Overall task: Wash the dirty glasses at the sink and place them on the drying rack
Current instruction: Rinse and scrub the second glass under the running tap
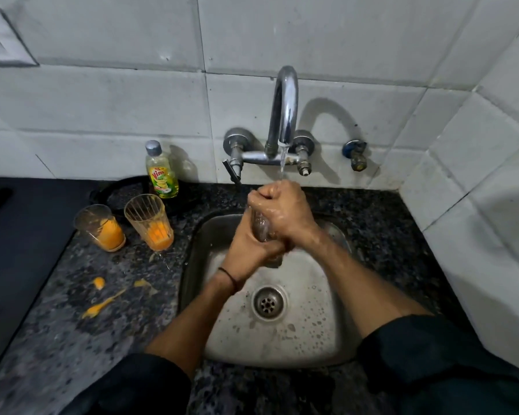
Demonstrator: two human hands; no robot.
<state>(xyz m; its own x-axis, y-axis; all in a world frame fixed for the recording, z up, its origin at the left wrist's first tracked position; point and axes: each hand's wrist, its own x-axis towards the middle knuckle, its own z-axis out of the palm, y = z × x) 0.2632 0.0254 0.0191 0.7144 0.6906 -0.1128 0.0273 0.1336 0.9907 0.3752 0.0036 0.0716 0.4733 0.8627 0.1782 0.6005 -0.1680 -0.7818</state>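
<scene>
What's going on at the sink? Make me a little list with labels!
being washed: clear glass, under water running from the tap
left hand: grips the glass low down
right hand: grips its top
dirty: ribbed glass and plain glass, orange dregs inside, on the counter left of the sink
soap: yellow bottle by the wall
mess: orange spills on the counter
drying rack: not in view

Single head-worn wide-angle camera, looking forward and steeply down from close above the square stainless-steel sink [312, 295], which is sitting mid-frame. It is facing the white tiled wall [102, 109] and curved chrome tap [285, 106]. The speckled dark granite counter [72, 339] is filling the lower left.
</scene>
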